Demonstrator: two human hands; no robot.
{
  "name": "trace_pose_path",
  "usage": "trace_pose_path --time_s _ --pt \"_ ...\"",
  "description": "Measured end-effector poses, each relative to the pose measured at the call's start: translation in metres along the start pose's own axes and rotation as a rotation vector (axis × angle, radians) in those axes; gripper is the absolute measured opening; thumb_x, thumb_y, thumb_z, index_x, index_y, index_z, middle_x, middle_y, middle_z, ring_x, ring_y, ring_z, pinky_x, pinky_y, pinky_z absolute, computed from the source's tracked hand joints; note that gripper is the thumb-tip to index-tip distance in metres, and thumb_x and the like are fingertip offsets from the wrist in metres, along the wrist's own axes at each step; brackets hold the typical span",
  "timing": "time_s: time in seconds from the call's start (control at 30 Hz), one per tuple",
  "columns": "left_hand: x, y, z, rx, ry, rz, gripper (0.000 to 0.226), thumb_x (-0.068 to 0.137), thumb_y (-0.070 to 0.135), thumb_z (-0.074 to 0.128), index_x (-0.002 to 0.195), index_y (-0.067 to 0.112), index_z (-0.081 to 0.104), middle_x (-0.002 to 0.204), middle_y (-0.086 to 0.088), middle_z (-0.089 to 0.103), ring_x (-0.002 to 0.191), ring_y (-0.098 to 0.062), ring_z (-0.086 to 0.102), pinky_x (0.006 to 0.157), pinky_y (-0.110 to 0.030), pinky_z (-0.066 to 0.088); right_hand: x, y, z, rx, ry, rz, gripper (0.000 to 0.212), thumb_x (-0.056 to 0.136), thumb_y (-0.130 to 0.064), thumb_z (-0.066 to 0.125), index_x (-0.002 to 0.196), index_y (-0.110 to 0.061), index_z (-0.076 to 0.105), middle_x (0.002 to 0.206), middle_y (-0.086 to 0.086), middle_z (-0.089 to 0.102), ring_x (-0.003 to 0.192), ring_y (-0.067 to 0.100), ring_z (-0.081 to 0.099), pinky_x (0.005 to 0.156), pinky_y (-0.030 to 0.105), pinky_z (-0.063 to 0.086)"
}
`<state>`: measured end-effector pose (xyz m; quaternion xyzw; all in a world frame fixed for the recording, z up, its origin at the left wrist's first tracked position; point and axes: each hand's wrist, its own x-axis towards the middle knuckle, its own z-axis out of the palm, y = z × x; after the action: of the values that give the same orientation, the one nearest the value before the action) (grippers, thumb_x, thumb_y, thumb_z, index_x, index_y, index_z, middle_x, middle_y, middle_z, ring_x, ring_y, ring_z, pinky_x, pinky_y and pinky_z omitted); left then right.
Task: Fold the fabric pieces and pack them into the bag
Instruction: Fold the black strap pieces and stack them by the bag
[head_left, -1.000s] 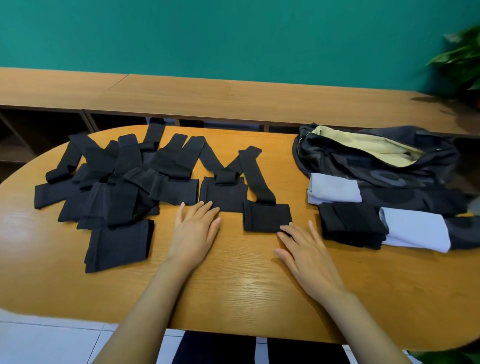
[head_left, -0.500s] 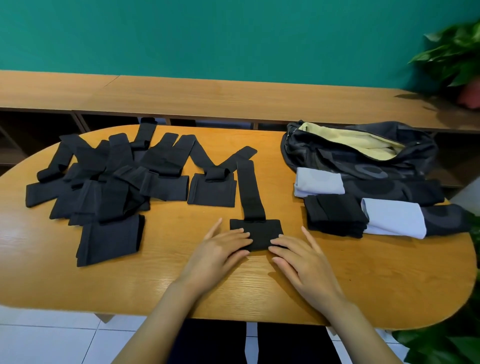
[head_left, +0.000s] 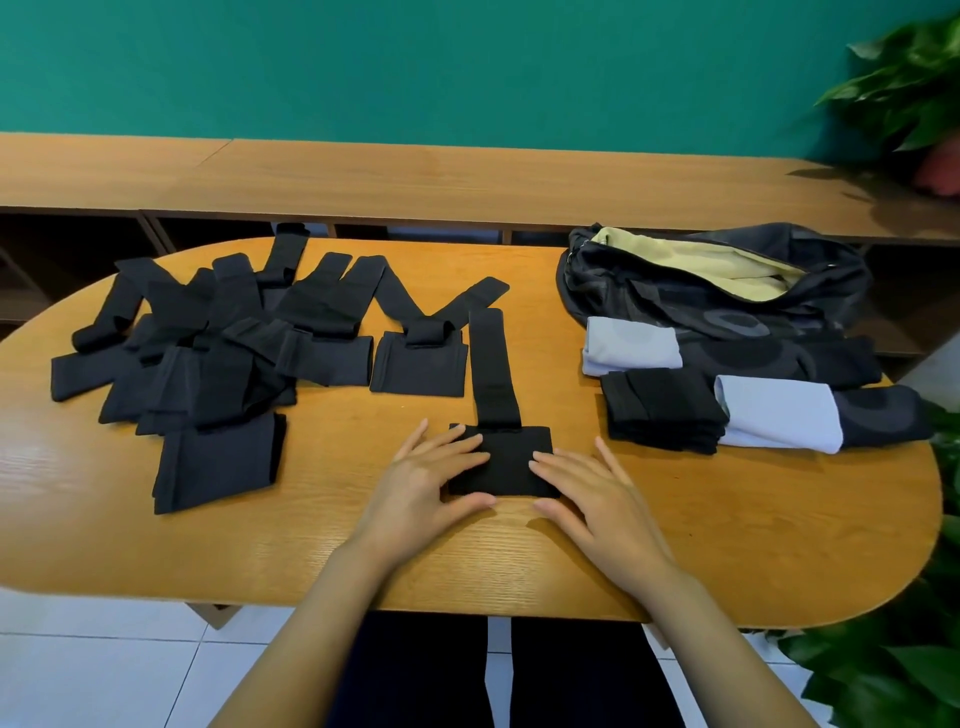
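A black fabric piece (head_left: 506, 460) with a long strap running away from me lies flat near the front of the wooden table (head_left: 753, 530). My left hand (head_left: 428, 480) rests with straight fingers on its left edge. My right hand (head_left: 589, 491) lies the same way on its right edge. A pile of unfolded black pieces (head_left: 208, 353) covers the table's left half, with one more piece (head_left: 418, 364) lying apart from it. The dark bag (head_left: 727, 291) with a yellow lining lies open at the back right. In front of it sit folded black pieces (head_left: 662, 408) and two folded grey pieces (head_left: 631, 351).
A long wooden bench (head_left: 467, 176) runs behind the table against a green wall. Potted plants stand at the right edge (head_left: 904, 98), near the table's right end. Bare wood shows on the table's front right.
Both hands have drawn the black piece toward me from the middle of the table to the front. They now rest flat on its two sides.
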<state>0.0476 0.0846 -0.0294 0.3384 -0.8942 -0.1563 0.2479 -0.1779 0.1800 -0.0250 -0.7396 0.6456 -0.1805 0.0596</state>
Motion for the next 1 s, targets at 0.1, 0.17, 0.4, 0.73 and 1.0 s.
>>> trace_pose_path --time_s 0.1,0.17,0.4,0.73,1.0 --pt "0.001 0.0 0.002 0.049 -0.035 0.017 0.062 0.083 0.07 0.043 0.125 0.03 0.064 0.139 0.012 0.054 0.138 0.001 0.032 0.12 -0.032 0.006 -0.002 0.0 0.0 0.034 0.036 -0.004 0.07 0.093 -0.07 0.014 0.138 -0.033 0.051 0.143 -0.018 0.049 0.131 -0.012 0.025 0.119 0.024 -0.004" --pt "0.0 -0.001 0.002 0.065 -0.031 0.024 0.057 0.086 0.068 0.042 0.123 0.031 0.065 0.138 0.011 0.056 0.137 0.001 0.033 0.12 -0.033 0.008 -0.002 -0.001 0.0 0.048 0.051 -0.012 0.072 0.092 -0.072 0.013 0.137 -0.033 0.053 0.141 -0.018 0.051 0.13 -0.012 0.027 0.119 0.023 -0.002" --pt "0.0 -0.002 0.003 0.057 0.01 0.047 0.051 0.093 0.061 0.036 0.116 0.03 0.069 0.131 0.009 0.061 0.134 -0.005 0.043 0.118 -0.04 0.022 -0.001 0.001 0.003 0.026 0.088 -0.02 0.06 0.093 -0.065 0.027 0.133 -0.033 0.056 0.137 -0.017 0.054 0.131 -0.006 0.034 0.12 0.031 0.009" --pt "0.0 -0.002 0.001 -0.002 0.046 0.028 0.045 0.094 0.056 0.038 0.11 0.029 0.071 0.121 0.006 0.067 0.128 -0.008 0.051 0.114 -0.039 0.029 0.009 -0.003 0.003 -0.068 0.079 -0.071 0.064 0.091 -0.065 0.027 0.132 -0.028 0.059 0.139 -0.012 0.055 0.135 0.004 0.039 0.118 0.034 0.01" --pt "-0.003 0.001 -0.001 -0.051 0.096 0.031 0.055 0.085 0.064 0.052 0.115 0.023 0.07 0.121 0.008 0.067 0.123 0.002 0.053 0.117 -0.033 0.026 0.006 -0.002 0.002 -0.054 0.216 -0.035 0.063 0.1 -0.059 0.019 0.116 -0.025 0.07 0.119 -0.01 0.069 0.118 0.003 0.057 0.114 0.038 0.026"
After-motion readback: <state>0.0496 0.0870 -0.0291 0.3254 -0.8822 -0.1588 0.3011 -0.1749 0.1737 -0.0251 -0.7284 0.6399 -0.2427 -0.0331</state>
